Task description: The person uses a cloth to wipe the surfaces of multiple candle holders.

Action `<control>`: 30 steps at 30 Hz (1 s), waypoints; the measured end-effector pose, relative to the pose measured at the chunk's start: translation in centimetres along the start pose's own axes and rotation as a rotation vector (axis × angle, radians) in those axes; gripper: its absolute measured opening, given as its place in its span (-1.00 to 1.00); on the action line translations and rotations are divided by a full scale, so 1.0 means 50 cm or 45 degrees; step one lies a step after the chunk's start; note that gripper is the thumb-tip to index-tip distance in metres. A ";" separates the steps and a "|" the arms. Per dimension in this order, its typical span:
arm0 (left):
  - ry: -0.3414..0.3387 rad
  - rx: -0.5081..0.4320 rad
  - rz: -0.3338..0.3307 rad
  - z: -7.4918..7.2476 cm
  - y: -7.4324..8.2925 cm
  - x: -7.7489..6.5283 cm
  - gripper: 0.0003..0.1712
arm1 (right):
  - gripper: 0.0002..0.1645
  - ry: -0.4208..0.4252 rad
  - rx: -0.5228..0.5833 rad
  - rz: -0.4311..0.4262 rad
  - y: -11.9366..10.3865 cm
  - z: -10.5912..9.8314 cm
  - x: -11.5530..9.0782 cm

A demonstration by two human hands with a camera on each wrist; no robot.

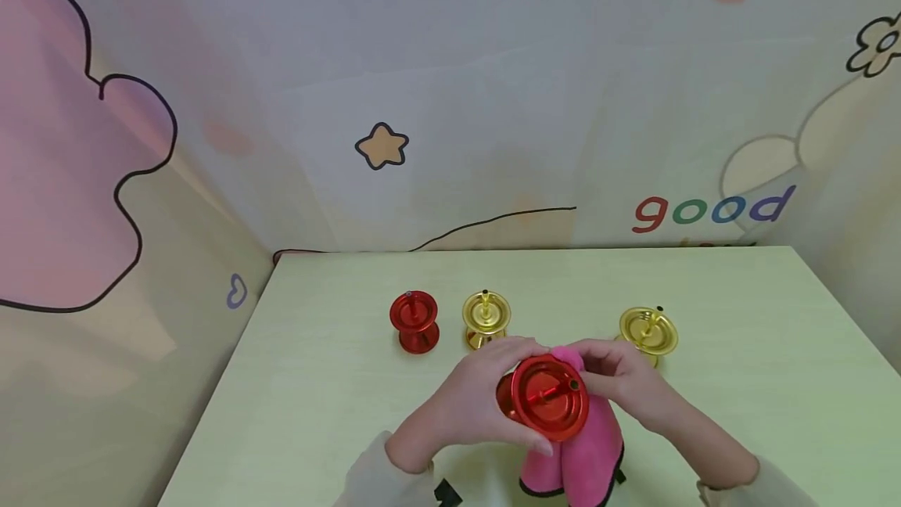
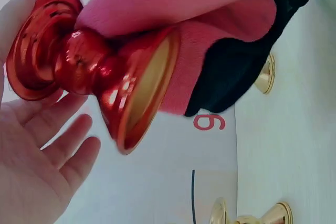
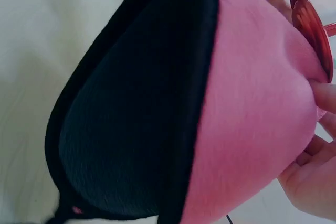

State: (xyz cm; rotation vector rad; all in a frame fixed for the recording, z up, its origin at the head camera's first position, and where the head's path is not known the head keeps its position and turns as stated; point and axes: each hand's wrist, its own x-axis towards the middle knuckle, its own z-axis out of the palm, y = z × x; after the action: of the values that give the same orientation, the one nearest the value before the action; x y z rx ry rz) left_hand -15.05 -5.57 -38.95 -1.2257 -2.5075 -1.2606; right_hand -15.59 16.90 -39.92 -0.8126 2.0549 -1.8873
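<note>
My left hand [image 1: 470, 396] grips a shiny red candle holder [image 1: 552, 417] by its rim, the dish and centre spike tipped toward the head camera. Its waisted stem and hollow base [image 2: 137, 90] show in the left wrist view. Against it hangs a pink plush piece [image 1: 591, 452] with two rounded lobes, black edging and a black side [image 3: 121, 114]; its exact kind I cannot tell. My right hand [image 1: 629, 382] pinches the top of this plush piece, just right of the red dish. In the right wrist view the plush covers most of the picture.
Behind the hands on the pale table [image 1: 281, 413] stand another red candle holder [image 1: 414, 319] and a gold one [image 1: 486, 315]. A second gold candle holder [image 1: 648, 332] stands behind my right hand. A printed cloth backdrop [image 1: 450, 100] borders the table.
</note>
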 end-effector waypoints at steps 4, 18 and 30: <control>0.047 0.020 -0.026 0.000 -0.002 -0.006 0.00 | -0.62 0.002 0.009 -0.007 0.003 -0.001 -0.002; 0.499 0.389 0.088 0.050 -0.004 0.000 -0.36 | -0.76 0.557 0.141 0.259 0.000 0.032 -0.004; 0.598 0.395 -0.146 0.055 0.014 0.016 -0.08 | -0.74 0.672 -0.234 0.171 -0.011 0.070 -0.015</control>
State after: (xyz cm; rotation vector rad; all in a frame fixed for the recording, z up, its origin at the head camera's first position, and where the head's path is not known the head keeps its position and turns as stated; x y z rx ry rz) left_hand -14.37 -2.89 -39.98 -0.6370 -2.3257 -0.9841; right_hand -13.04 14.37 -40.03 -0.2027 2.5386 -2.0137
